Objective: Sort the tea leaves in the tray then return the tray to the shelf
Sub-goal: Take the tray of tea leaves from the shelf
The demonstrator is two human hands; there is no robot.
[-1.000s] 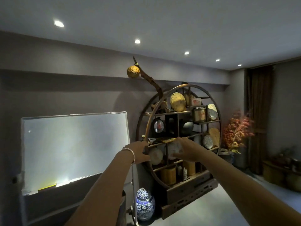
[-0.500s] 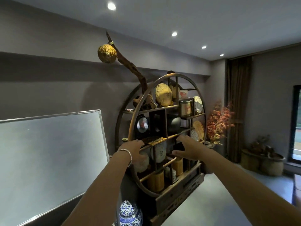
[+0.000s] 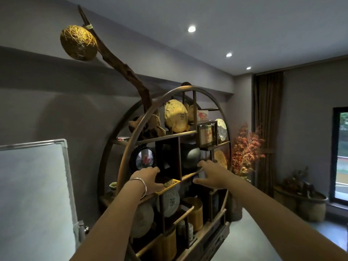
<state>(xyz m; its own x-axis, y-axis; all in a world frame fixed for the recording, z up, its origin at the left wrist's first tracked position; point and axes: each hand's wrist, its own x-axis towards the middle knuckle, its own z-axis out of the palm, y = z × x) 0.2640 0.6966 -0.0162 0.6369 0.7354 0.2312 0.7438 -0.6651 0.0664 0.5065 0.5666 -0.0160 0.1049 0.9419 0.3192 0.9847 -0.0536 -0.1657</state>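
Observation:
A small yellow tray (image 3: 169,183) of tea leaves sits on a middle board of the round wooden shelf (image 3: 188,87). My left hand (image 3: 147,177), a bangle on its wrist, holds the tray's left end with the thumb along the tray's edge and the fingers over the top. My right hand (image 3: 211,175) is a little to the right of the tray, apart from it. Its fingers are spread and rest on the shelf board under a black pot (image 3: 190,157).
The shelf holds tea cakes, jars and a round framed picture (image 3: 144,160). A branch with a woven yellow ball (image 3: 79,42) sticks up over it. A whiteboard (image 3: 32,194) stands at left. Dried red flowers (image 3: 245,153), baskets (image 3: 301,200) and a window (image 3: 341,153) are at right.
I have come closer to the shelf. My right hand has moved right, away from the tray, onto the board. My left hand stays at the tray's left end.

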